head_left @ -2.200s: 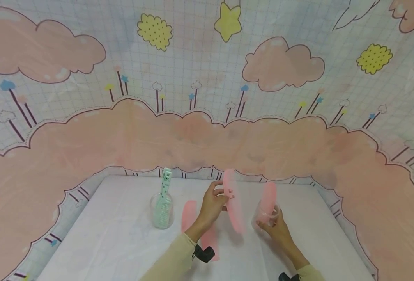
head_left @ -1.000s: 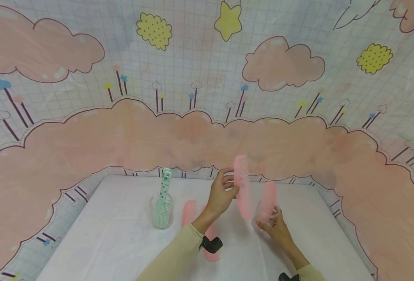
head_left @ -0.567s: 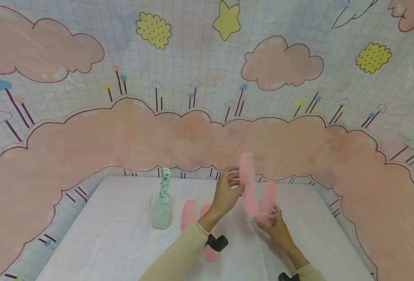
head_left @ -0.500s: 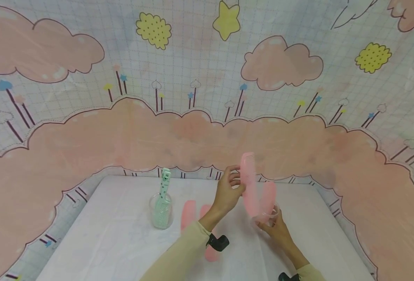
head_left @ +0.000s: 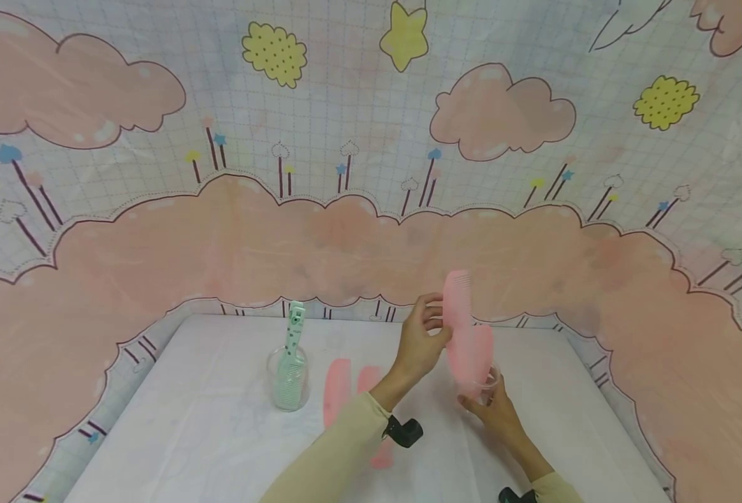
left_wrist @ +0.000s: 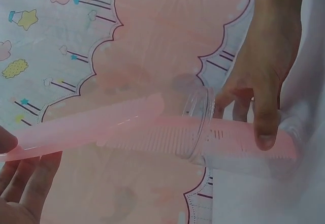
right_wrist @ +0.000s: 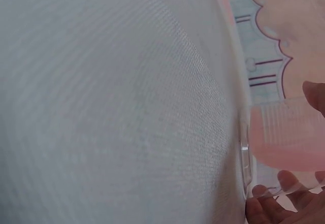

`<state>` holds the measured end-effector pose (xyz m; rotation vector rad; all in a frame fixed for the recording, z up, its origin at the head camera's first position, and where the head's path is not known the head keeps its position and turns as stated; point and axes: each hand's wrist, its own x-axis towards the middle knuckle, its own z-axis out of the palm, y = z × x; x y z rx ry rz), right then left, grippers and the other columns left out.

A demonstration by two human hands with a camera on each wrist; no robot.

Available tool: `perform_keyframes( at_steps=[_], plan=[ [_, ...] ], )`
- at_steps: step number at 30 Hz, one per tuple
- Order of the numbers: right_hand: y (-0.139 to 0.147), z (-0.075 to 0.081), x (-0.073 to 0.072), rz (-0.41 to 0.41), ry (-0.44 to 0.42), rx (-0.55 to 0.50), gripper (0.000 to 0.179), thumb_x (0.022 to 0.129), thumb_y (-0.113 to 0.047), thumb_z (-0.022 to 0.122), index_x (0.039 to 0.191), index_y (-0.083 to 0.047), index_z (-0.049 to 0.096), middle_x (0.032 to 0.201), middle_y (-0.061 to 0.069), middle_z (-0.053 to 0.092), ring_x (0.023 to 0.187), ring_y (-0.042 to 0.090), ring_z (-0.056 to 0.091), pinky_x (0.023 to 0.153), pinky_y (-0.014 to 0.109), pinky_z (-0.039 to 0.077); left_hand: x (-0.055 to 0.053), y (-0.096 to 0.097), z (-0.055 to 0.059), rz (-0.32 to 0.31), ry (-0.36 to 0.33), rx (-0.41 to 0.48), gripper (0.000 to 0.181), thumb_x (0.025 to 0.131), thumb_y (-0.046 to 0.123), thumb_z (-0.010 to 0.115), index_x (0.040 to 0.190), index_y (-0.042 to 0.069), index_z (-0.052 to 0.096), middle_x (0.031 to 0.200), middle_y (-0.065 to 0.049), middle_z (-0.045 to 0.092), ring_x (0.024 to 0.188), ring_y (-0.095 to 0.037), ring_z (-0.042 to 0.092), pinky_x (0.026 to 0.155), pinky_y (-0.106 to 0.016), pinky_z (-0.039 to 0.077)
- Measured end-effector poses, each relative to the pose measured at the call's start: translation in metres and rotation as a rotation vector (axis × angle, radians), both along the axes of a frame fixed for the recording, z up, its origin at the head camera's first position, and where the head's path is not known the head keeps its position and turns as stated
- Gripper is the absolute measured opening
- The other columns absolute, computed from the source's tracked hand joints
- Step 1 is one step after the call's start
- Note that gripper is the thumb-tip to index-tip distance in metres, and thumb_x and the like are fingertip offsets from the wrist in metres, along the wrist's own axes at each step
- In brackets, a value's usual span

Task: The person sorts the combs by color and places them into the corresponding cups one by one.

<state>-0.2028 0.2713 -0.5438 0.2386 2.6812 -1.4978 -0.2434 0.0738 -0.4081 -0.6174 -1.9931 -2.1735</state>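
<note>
My left hand (head_left: 423, 341) pinches a comb (head_left: 457, 314), nearly upright.
Its long axis runs down toward the jar (left_wrist: 238, 164) my right hand (head_left: 499, 413) grips, teeth facing right.

Soft, dim, even light
Faint shadow below the right fingers (head_left: 470, 404); glint on the pink comb (left_wrist: 91, 125) beyond the left fingertips (left_wrist: 50, 162); in the right-wrist view, white cloth (right_wrist: 117, 102) blurs farthest from the fingers.

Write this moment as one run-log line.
left hand: holds pink comb | right hand: grips clear jar | in jar: another pink comb | held comb: outside jar
</note>
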Motion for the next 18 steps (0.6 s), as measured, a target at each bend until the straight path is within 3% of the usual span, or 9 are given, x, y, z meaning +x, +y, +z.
perform_keyframes(
  at_steps=[18],
  plan=[
    [-0.006,-0.002,-0.006,-0.021,0.04,-0.004,0.101,0.085,-0.041,0.075,0.154,-0.009,0.008,0.154,0.025,0.033,0.142,0.047,0.032,0.112,0.066,0.031,-0.017,0.019,-0.005,-0.016,0.031,0.01,0.05,0.086,-0.006,0.06,0.13,0.016,0.052,0.113,-0.015,0.069,0.093,-0.015,0.068,0.073,-0.021,0.058]
  ],
)
